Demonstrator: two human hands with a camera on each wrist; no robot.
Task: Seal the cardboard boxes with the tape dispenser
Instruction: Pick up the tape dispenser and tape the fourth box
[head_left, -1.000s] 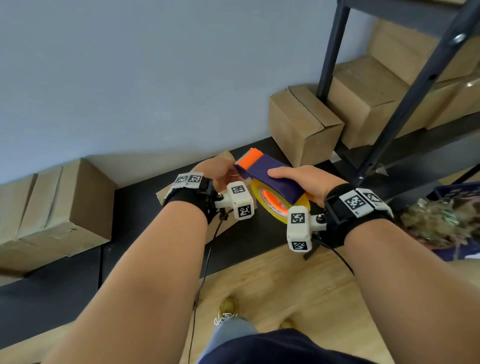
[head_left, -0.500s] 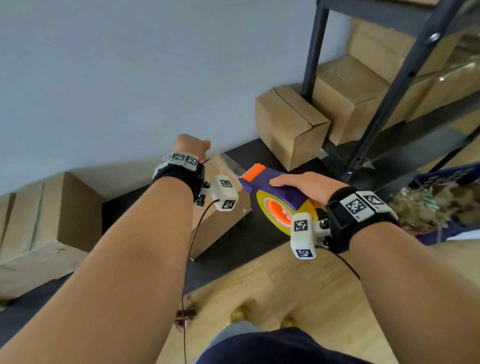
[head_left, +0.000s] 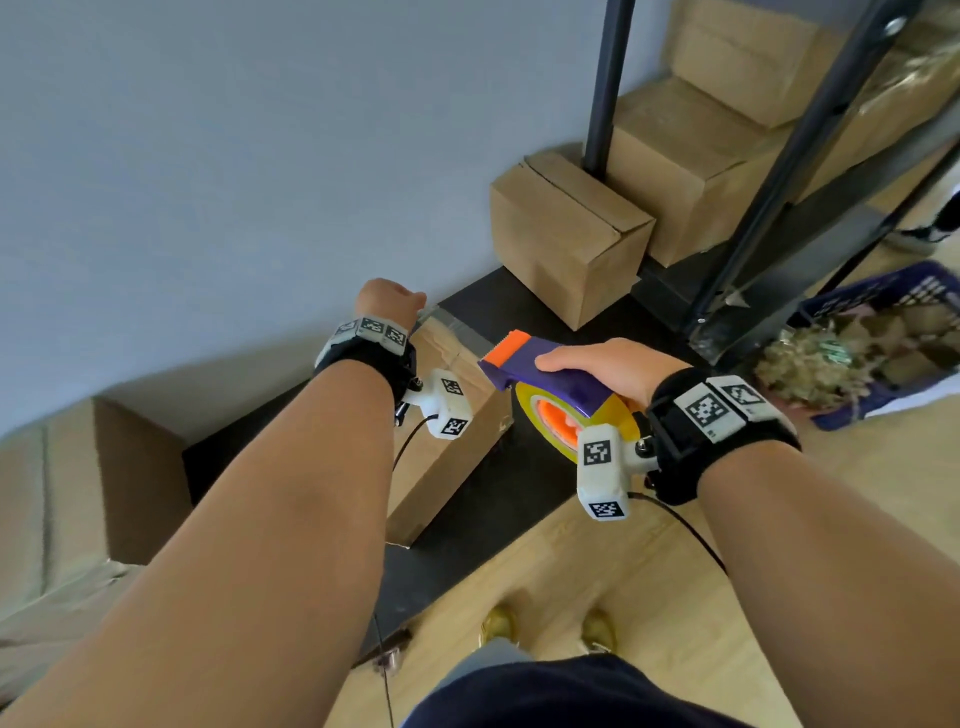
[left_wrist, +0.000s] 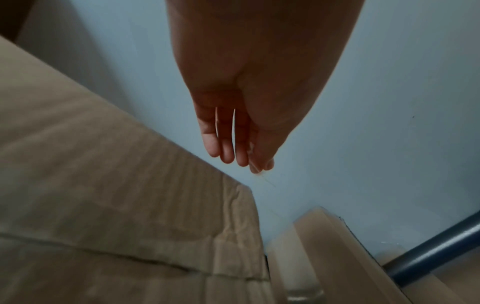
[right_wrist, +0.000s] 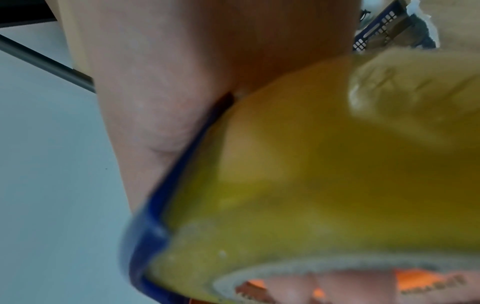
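Note:
My right hand (head_left: 608, 364) grips the tape dispenser (head_left: 540, 376), purple with an orange toothed front end and a yellow tape roll (head_left: 545, 421), held above the floor just right of a cardboard box (head_left: 447, 457). In the right wrist view the tape roll (right_wrist: 324, 164) fills the frame under my palm. My left hand (head_left: 392, 301) is raised over the box's far edge near the wall. It pinches the end of a clear tape strip (head_left: 452, 330) that stretches back to the dispenser. In the left wrist view the fingertips (left_wrist: 241, 156) are held together above the box (left_wrist: 116, 185).
A closed box (head_left: 566, 234) stands against the wall beside a dark metal rack post (head_left: 602, 78), with more boxes (head_left: 691, 156) on the rack's low shelf. A blue basket (head_left: 883, 322) of crumpled paper sits at right. Another box (head_left: 67, 493) lies at left on the dark mat (head_left: 493, 493).
My left hand left the dispenser's front end and moved up and left to the box's far edge, drawing tape out. My right hand kept its hold on the dispenser.

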